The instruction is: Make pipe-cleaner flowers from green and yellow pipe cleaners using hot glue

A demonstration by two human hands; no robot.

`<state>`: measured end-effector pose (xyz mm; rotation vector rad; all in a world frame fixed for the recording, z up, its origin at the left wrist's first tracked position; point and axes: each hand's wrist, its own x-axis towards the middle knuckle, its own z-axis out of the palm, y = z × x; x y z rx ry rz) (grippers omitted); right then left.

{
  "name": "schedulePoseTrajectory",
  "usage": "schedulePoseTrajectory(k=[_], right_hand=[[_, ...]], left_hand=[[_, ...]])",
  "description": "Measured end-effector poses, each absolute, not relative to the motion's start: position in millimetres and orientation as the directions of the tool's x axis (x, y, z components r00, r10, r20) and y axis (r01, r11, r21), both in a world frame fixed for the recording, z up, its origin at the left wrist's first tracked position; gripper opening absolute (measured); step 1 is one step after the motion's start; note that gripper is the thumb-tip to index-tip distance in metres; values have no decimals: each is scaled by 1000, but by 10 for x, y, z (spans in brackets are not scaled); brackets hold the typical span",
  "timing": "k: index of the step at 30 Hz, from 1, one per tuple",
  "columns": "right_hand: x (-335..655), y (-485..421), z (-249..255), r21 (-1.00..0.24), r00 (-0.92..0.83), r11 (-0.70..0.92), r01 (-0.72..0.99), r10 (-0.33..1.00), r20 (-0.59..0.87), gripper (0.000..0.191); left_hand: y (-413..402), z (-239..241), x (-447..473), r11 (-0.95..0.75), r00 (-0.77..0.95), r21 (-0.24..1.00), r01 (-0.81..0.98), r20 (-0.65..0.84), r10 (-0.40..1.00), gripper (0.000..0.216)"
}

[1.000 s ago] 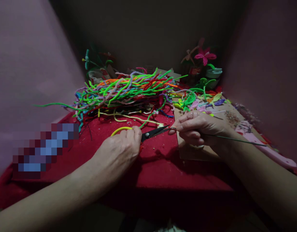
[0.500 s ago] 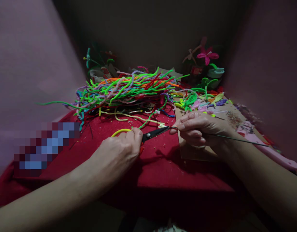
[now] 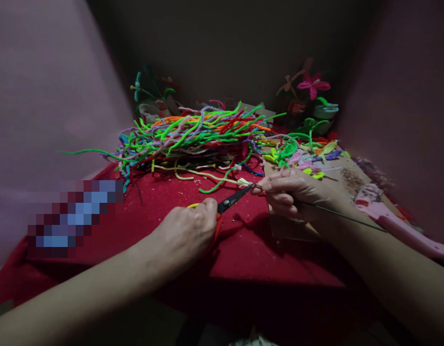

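A pair of scissors [image 3: 229, 202] with black blades and yellow and red handles is gripped in my left hand [image 3: 193, 222]. Its blade tips point right and reach the fingertips of my right hand [image 3: 288, 190]. My right hand is closed around a thin dark green wire [image 3: 351, 218], whose long end trails back over the right forearm. A short bit of the wire sticks out at the fingertips, beside the scissor tips. Behind the tips lies a small pale bundle of stems [image 3: 245, 182] on the red cloth.
A heap of colourful pipe cleaners [image 3: 193, 132] lies at the back of the red-covered table [image 3: 239, 259]. On the right are a cardboard sheet [image 3: 294, 229] with fuzzy leaves and petals, and a pink glue gun [image 3: 405, 226]. Pipe-cleaner flowers [image 3: 313, 86] stand behind.
The scissors have tilted more steeply upward, and my left hand has shifted slightly right and down. My right hand stays nearly in place; the wire's trailing end hangs a little lower.
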<state>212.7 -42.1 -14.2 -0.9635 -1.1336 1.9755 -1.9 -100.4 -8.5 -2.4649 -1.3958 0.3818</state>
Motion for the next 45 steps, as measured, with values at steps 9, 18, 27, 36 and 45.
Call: schedulePoseTrajectory(k=[9,18,27,36,45], right_hand=[[2115,-448,-153,-920,-502,-386,-65,810,-304,8],[2118,-447,-221,-910,-532,-396,-124,800,-276,13],[2134,-408,-229,-899,-526,-375,-228,824,-210,12],[2103,-455,-187,-888,-507,-311,-337,855,-107,14],[2067,-493,-230,-917,-543,-250,-312,838,-44,9]], left_hand=[[-1025,-95,35,-425,442,-437,793,-68,895,28],[-990,-148,-14,-475,529,-504,721,-43,848,24],[-965,-88,-7,-452,437,-274,849,-118,892,28],[-1025,-161,-103,-384,375,-247,889,-88,923,35],[-968,-171,-28,-321,373,-398,859,58,926,32]])
